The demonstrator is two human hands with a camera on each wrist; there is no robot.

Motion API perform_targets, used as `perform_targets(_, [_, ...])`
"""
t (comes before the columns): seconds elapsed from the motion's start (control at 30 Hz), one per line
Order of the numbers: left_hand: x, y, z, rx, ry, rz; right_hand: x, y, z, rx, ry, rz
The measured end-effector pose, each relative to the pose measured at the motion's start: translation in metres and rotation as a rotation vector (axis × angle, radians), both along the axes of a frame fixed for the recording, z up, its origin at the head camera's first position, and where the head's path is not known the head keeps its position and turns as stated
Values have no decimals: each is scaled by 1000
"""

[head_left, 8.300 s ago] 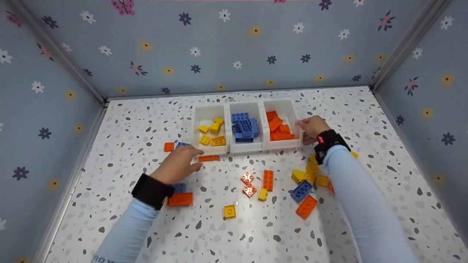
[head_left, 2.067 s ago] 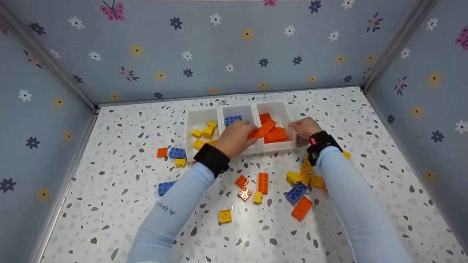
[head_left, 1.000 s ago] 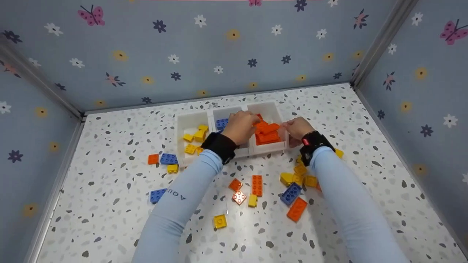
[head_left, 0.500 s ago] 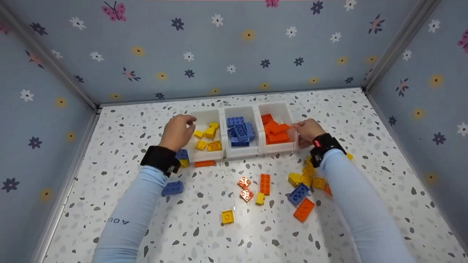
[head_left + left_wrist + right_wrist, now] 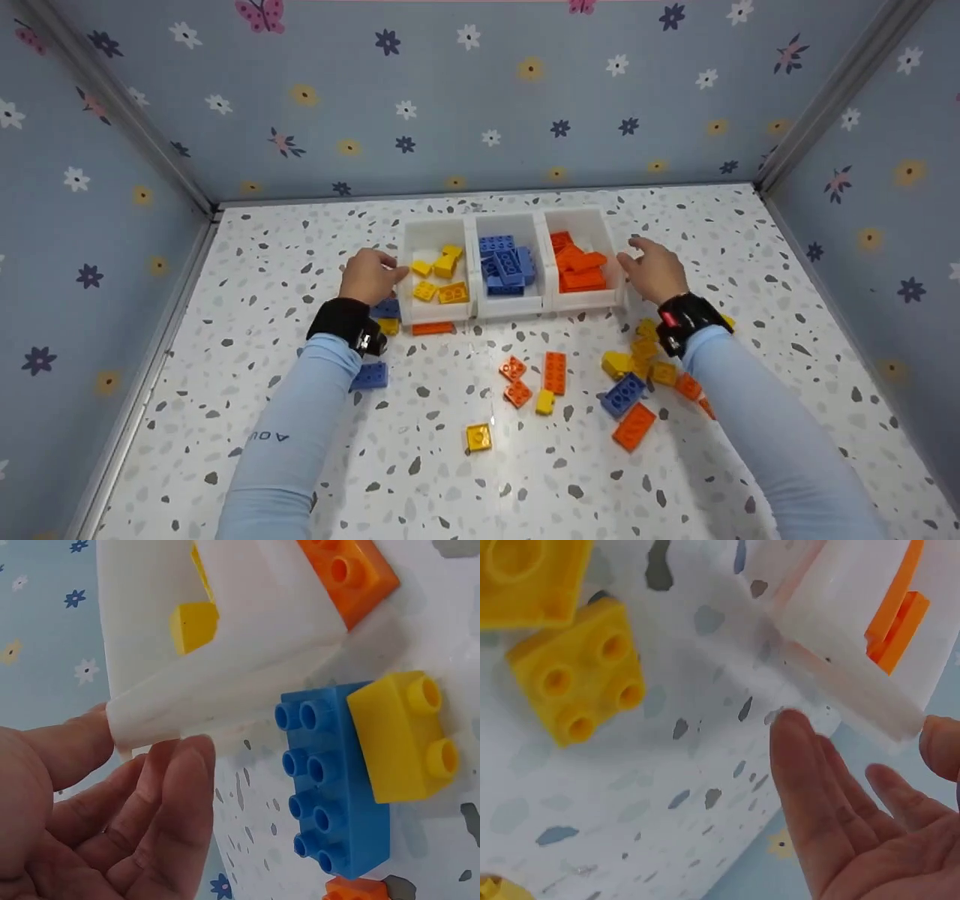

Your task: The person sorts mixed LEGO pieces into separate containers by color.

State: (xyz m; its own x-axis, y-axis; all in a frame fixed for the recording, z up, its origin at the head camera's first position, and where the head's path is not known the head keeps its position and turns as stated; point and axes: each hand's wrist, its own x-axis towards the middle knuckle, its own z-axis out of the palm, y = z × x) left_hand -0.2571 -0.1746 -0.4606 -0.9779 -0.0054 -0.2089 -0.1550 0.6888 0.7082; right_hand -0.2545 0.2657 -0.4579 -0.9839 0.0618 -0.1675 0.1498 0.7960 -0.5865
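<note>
A white three-compartment tray (image 5: 510,306) holds yellow bricks (image 5: 444,264) at left, blue bricks (image 5: 506,262) in the middle and orange bricks (image 5: 581,270) at right. My left hand (image 5: 370,276) pinches its left rim; in the left wrist view the thumb lies at the rim and the curled fingers are under it. Beside the right wall is my right hand (image 5: 654,271), its fingers extended and apart. The right wrist view shows the thumb (image 5: 941,746) at the rim, while the other fingers (image 5: 795,765) stand clear of the wall.
Near the left hand lie a blue brick (image 5: 337,780), a yellow brick (image 5: 403,736) and an orange brick (image 5: 433,328). Several bricks, among them a long orange brick (image 5: 555,373), lie in front of the tray. A yellow cluster (image 5: 643,349) sits by the right wrist. Patterned walls (image 5: 480,97) enclose the table.
An orange brick was carried by the left hand into the right compartment and released. That hand then moved left to the tray's left rim. The right hand has loosened from the right rim.
</note>
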Motion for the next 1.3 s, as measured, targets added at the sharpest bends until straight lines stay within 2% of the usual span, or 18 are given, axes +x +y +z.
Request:
perform_targets(0.07, [-2,0,2,8,-45,-9,13,0,2,71,70,21])
perform_targets(0.1, [-3,0,3,6,-69,-16,21,0,2,88,71,37])
perform_targets(0.17, [-5,-1,4,-6,-116,-33,40,-3,3,130,35,85])
perform_targets(0.23, [-9,-2,6,-30,-151,-49,59,-9,0,153,-39,147])
perform_targets(0.37, [-12,-4,8,-63,-166,-69,93,-23,-13,199,-100,261])
perform_targets(0.57, [-14,-10,9,-68,-207,-65,117,-39,-30,226,-85,317])
perform_targets(0.77, [-20,-7,12,-130,-260,-90,123,-44,-31,199,-38,332])
perform_targets(0.93, [-20,1,22,-290,-200,-167,118,-57,-22,167,151,388])
perform_targets(1.0, [-21,3,24,-343,-180,-191,113,-65,-16,151,224,416])
perform_targets(1.13, [-23,6,26,-386,-179,-211,97,-90,1,103,287,442])
perform_targets(1.3, [-24,12,28,-370,-200,-206,72,-127,18,89,337,493])
